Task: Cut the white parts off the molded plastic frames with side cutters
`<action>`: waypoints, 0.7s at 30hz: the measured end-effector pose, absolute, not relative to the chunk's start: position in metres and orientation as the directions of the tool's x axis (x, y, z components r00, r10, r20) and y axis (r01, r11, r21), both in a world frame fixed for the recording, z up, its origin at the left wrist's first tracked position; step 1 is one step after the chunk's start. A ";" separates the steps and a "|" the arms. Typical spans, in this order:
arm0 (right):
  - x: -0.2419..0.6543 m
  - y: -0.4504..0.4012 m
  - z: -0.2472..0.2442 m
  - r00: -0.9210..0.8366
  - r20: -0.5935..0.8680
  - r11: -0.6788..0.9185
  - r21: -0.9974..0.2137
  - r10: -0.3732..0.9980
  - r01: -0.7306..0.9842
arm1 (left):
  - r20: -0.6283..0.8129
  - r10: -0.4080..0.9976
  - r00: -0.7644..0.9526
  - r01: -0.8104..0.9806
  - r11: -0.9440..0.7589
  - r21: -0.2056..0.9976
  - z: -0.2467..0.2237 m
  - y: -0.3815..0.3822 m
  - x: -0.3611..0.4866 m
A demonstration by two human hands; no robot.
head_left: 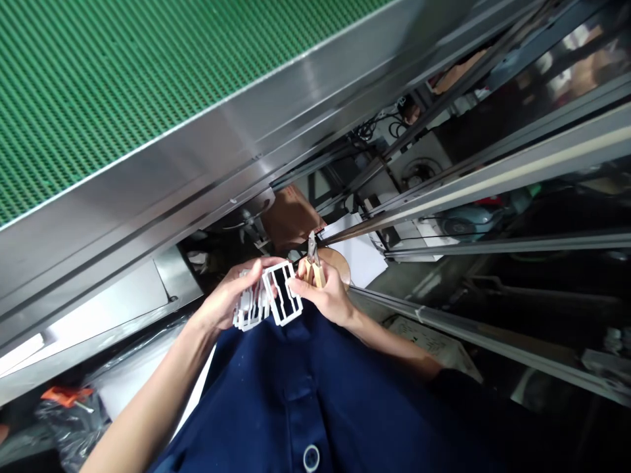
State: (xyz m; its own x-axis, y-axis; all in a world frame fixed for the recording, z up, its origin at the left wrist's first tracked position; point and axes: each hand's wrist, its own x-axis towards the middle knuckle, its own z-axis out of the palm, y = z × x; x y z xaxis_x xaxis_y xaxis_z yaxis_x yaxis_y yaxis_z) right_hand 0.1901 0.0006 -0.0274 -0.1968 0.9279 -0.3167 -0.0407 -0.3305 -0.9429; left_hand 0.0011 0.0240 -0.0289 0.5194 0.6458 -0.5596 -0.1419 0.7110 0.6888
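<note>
My left hand [227,297] is closed around a stack of thin white plastic frames [250,309], its thumb lying along the top. In front of my body, my right hand [328,297] grips a pair of cutting pliers [314,263] with yellowish handles, jaws pointing up and away from me. The thumb of that hand also touches a single white frame [282,293] with rectangular openings, which overlaps the right side of the stack. Some of the fingers of both hands are hidden behind the frames and the pliers.
A green ribbed conveyor belt [148,72] with a metal side rail [236,131] crosses above my hands. Metal bars [493,190] run along the right. Below are a brown cardboard box [292,213] and white sheets [357,253]. An orange-handled tool [66,395] lies lower left.
</note>
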 end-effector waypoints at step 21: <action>0.227 0.050 0.024 -0.605 -0.074 0.530 -0.407 0.792 0.744 | -0.320 0.755 0.572 -0.555 0.644 0.527 -0.041 0.005 -0.008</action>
State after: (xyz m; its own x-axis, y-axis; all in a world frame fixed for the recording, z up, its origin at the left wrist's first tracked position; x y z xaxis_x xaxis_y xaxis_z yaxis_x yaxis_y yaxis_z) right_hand 0.2269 0.0497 0.0237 -0.6055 0.7924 -0.0738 0.7437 0.5303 -0.4071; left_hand -0.0079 0.0048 -0.0413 0.5717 0.7553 -0.3204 -0.5548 0.6436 0.5272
